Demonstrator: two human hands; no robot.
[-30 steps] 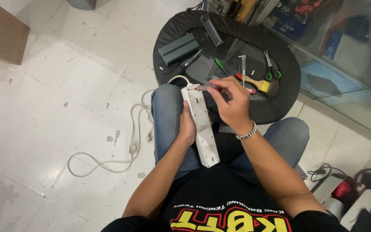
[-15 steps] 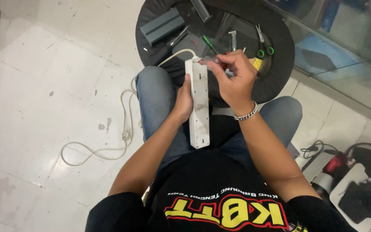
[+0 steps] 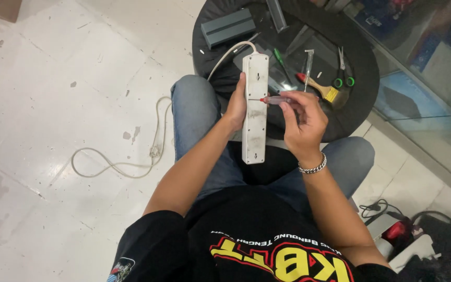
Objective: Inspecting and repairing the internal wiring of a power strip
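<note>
A long white power strip lies lengthwise over my lap, its back side up. My left hand grips its left edge near the middle. My right hand holds a small screwdriver with a clear reddish handle, the tip touching the strip's centre line. The strip's white cord runs from its far end and loops across the floor to my left.
A round black tray in front of my knees carries a grey box, green-handled scissors, a brush, a green screwdriver and other tools. A glass panel is at right. A red tool and cables lie at lower right.
My right hand came down from the strip's far end to its middle and now holds the screwdriver sideways against it. The strip sits more upright in view.
</note>
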